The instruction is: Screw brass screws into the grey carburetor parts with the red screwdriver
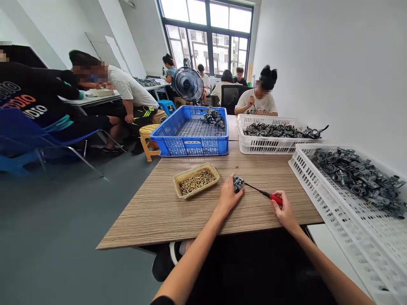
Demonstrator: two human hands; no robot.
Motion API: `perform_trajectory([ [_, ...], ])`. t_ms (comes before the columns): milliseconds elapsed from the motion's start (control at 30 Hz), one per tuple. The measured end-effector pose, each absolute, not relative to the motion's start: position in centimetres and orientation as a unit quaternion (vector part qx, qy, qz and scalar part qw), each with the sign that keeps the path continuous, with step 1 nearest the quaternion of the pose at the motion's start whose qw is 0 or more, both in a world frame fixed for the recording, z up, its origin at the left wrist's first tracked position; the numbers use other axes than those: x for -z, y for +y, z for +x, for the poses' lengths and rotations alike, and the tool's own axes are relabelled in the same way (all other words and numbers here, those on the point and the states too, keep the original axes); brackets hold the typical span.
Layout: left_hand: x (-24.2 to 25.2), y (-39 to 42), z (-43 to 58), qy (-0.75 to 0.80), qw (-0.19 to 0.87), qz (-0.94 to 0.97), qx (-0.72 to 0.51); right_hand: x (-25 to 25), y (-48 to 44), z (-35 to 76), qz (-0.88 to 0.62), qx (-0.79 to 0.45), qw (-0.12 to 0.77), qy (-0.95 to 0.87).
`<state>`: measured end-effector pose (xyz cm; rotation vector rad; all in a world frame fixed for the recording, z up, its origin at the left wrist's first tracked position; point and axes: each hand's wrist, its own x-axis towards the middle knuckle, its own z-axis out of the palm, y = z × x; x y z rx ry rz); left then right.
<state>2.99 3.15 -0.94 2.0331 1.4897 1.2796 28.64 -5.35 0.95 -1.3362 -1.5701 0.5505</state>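
My left hand (229,194) is closed around a small grey metal part (238,183) on the wood-grain table (152,212). In my right hand (285,209) is a screwdriver with a red handle (276,199); its long dark shaft points left, and the tip reaches the metal part. Just left of my left hand, a beige tray (177,187) holds several brass-coloured screws (197,182). A tiny dark piece (237,167) lies on the table beyond the metal part.
A blue crate (193,146) with a few metal parts stands at the table's far side. White crates (270,147) full of similar parts stand at the back right and right (321,190). One person (257,101) sits opposite; others sit further off near a fan (188,84).
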Motion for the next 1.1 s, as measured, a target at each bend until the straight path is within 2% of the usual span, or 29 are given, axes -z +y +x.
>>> perform_trajectory([
  [400, 0.7, 2.0, 2.7, 0.520, 0.095, 0.742, -0.413, -0.6, -6.5, 28.1, -0.556, -0.129, 0.450, -0.686],
  [1100, 0.0, 1.7, 2.8, 0.509, 0.119, 0.753, -0.401, -0.8, -7.1, 27.8, -0.535, -0.098, 0.448, -0.709],
])
